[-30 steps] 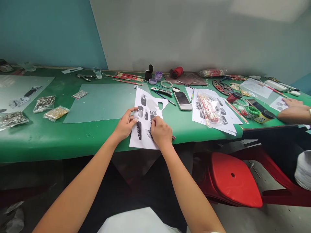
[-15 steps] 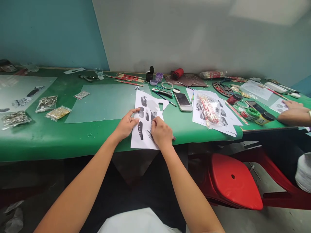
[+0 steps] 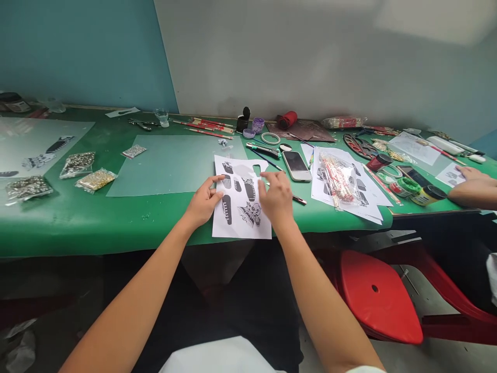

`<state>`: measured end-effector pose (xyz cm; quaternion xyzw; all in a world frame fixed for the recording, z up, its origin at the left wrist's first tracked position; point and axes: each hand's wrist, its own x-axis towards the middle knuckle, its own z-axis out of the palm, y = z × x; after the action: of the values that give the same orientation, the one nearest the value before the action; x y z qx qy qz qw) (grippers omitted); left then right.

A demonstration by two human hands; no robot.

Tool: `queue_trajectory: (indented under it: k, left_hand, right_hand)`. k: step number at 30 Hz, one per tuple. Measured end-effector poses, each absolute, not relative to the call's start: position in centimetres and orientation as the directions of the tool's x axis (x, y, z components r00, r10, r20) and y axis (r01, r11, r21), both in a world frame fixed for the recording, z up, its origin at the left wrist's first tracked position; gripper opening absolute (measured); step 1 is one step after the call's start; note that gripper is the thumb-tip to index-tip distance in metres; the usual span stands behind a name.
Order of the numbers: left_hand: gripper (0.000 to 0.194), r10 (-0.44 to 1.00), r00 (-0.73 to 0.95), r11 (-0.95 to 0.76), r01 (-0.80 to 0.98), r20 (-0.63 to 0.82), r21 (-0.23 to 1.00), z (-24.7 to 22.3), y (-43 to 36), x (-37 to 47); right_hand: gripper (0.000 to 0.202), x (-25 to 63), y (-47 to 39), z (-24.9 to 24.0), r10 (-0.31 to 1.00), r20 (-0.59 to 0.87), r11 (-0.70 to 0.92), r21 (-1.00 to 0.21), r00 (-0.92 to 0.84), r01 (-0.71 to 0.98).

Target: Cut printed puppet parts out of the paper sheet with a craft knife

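A white paper sheet (image 3: pixel 236 226) printed with black patterned shapes lies before me at the table's front edge. It has a cut-out opening near its upper right corner. My left hand (image 3: pixel 202 203) grips the sheet's left edge, thumb on top. At the right edge is my right hand (image 3: pixel 277 199), its index finger and thumb slightly apart. A slim dark craft knife (image 3: pixel 300 200) passes under that palm. Its thin, pale tip shows faintly between thumb and index finger, and the middle of its handle is hidden.
Beyond the sheet lies a translucent mat (image 3: pixel 174 160). Rightward are a phone (image 3: pixel 296 166), a green-black cutter (image 3: pixel 263 150), a bag of pencils (image 3: pixel 337 178) on printed papers, and paint jars (image 3: pixel 429 195). Bead bags (image 3: pixel 96 180) sit left. A co-worker's hand (image 3: pixel 471 173) rests far right; a red stool (image 3: pixel 378 295) stands below.
My right hand has moved right, off the printed shapes, uncovering the butterfly-like pattern. The craft knife has shifted right with it. The sheet has shifted slightly; my left hand still holds its edge.
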<state>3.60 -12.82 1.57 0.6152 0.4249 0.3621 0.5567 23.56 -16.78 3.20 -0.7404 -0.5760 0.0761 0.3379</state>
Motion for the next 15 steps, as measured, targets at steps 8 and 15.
queue_trajectory:
  k: [8,15]
  left_hand:
    - [0.039,0.937,0.35,-0.055,0.175,-0.01,0.983,1.8,-12.9,3.4]
    - [0.039,0.935,0.354,-0.085,0.269,-0.016,0.959,2.2,-13.5,2.5]
  right_hand:
    - [0.03,18.6,-17.8,0.7,0.978,0.193,0.107,-0.784,0.076,0.612]
    - [0.028,19.8,-16.5,1.3,0.996,0.094,0.086,-0.854,-0.01,0.514]
